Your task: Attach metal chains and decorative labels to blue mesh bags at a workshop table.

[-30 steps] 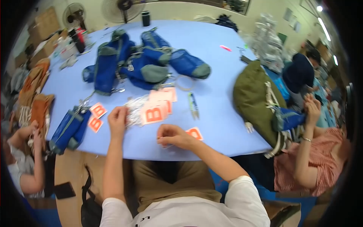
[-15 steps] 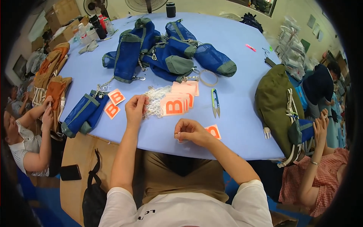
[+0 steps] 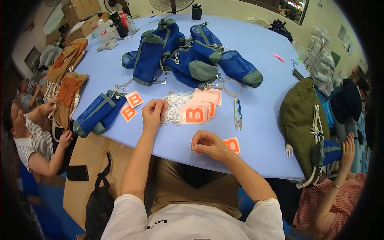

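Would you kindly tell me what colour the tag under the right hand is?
Orange and white, seen in the head view: the tag lies under the right hand.

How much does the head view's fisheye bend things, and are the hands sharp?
Head view: the table edge curves strongly, corners go black; the left hand and right hand are sharp, evenly lit, without glare.

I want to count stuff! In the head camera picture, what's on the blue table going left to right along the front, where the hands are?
Blue mesh pouch → two loose orange tags → left hand → white strings → orange tag stack → thread snips → green bag.
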### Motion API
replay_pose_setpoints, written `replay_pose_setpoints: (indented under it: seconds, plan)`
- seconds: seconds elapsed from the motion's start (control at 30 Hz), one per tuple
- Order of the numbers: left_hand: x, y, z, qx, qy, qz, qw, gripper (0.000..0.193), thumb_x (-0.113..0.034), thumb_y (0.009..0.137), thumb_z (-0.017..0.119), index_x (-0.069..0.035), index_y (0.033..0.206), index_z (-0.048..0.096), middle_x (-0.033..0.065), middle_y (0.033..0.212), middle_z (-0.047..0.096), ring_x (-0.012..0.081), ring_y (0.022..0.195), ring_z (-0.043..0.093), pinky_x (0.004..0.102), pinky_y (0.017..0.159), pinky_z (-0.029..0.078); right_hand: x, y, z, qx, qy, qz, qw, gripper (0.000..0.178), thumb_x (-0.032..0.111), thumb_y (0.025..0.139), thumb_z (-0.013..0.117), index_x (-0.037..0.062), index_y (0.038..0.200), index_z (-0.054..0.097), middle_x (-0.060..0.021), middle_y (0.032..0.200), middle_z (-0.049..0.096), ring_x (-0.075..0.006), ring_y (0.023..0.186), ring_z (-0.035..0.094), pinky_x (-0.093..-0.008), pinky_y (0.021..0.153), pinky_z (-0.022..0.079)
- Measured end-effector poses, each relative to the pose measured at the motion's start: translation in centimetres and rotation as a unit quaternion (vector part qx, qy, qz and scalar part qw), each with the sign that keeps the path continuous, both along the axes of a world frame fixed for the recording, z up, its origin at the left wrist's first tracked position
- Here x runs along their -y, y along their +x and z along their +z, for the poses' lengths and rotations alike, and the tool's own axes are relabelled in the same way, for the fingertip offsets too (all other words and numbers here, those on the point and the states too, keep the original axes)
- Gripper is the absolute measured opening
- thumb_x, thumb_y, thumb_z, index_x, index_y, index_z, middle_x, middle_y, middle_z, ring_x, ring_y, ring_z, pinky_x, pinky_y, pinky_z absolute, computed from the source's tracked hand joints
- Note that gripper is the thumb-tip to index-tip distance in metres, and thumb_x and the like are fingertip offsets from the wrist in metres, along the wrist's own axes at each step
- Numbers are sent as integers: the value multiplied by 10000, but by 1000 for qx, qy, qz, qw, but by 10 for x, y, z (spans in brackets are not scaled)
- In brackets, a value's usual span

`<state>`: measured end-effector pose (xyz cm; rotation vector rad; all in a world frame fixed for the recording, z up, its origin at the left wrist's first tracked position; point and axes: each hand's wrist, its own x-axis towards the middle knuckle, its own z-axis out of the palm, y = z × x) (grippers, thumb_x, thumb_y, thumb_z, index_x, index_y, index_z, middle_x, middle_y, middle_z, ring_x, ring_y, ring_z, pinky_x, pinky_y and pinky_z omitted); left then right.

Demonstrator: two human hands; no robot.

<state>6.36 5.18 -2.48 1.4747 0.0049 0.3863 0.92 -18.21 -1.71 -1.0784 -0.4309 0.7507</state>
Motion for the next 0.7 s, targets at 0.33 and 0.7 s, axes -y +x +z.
replay_pose_setpoints:
  seconds: [0.33,0.7]
  plan:
    - [-8,9,12,1,0,23,1000,269,-227,923,527,-14,790,626,5,658,584,24,480,436,171,418,332,-4,3,-4,21,17,16,1000,105,35,839,613,48,889,522,4,766,524,-66,663,473,-207,583,400]
    - [-70,140,28,95,490,323,804,807,-410,663,738,-68,1300,380,240,1361,346,400,1247,316,426,1038,266,-11,10,-4,18,-21,-3,1000,107,24,804,637,50,847,542,-25,795,576,-102,693,563,-243,636,482]
